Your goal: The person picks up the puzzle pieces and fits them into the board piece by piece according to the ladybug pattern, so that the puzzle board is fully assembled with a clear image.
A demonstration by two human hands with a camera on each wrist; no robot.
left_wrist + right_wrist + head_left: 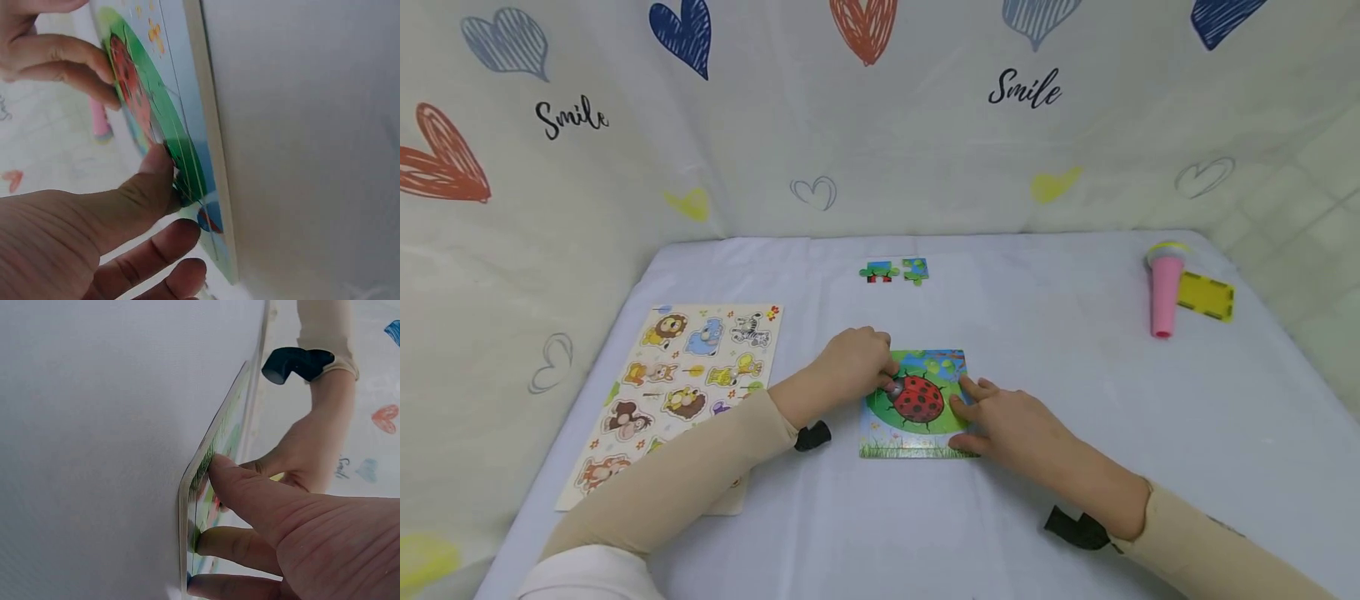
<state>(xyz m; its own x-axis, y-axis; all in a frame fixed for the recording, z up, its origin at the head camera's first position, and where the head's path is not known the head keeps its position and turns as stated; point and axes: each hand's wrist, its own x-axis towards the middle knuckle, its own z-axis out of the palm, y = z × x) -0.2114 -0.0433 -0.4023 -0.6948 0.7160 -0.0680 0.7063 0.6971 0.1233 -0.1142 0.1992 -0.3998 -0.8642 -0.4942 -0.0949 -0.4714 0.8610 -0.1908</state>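
Observation:
A ladybug jigsaw puzzle [916,442] lies flat on the white cloth, mostly filled in, with a grass strip along its near edge. At its upper left side my left hand [852,367] pinches a small green puzzle piece [181,189] between thumb and index finger, down at the ladybug's head; the fingers hide most of it. My right hand [1017,427] rests on the puzzle's right side, with extended fingertips and thumb pressing its surface and edge. Two loose jigsaw pieces [880,271] lie side by side beyond the puzzle.
On the left lies an animal picture board [696,371], partly under the left forearm. A pink toy microphone [1165,296] and a yellow rectangular plate [1207,297] are at the far right. A curtain [917,142] printed with hearts hangs behind the table.

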